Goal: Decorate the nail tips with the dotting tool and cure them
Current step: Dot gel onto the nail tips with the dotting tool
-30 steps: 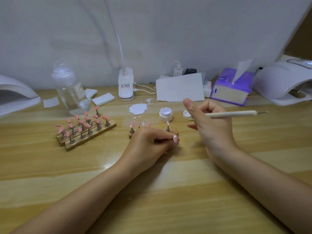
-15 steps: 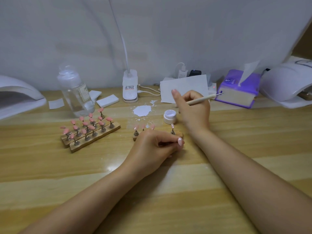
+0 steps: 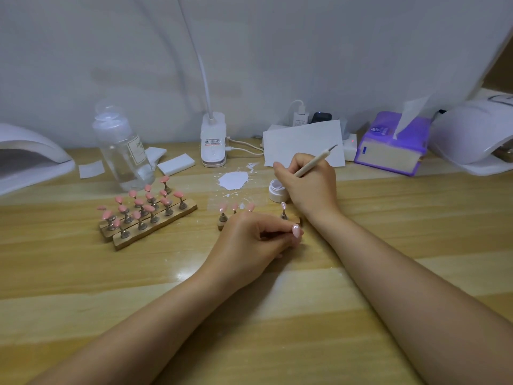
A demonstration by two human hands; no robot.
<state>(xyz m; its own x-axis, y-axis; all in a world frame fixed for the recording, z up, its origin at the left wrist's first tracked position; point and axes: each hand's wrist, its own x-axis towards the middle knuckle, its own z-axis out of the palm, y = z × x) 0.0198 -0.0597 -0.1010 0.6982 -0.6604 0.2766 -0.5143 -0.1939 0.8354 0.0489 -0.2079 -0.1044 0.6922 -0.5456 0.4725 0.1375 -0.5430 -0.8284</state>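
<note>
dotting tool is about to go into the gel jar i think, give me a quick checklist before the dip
1. Slim cream dotting tool gripped by the right hand: ok.
2. Small white gel jar lid off: ok, pale gel shows.
3. Working tip over the jar: cannot tell, the right hand hides the lower end.
4. Pink glossy nail tip held by the left hand: ok, pinched at the fingertips.
5. Short wooden holder strip steady on the striped wooden table: ok, lying flat, partly behind the left hand.
6. White domed curing lamp within reach: ok, at the right edge.
</note>
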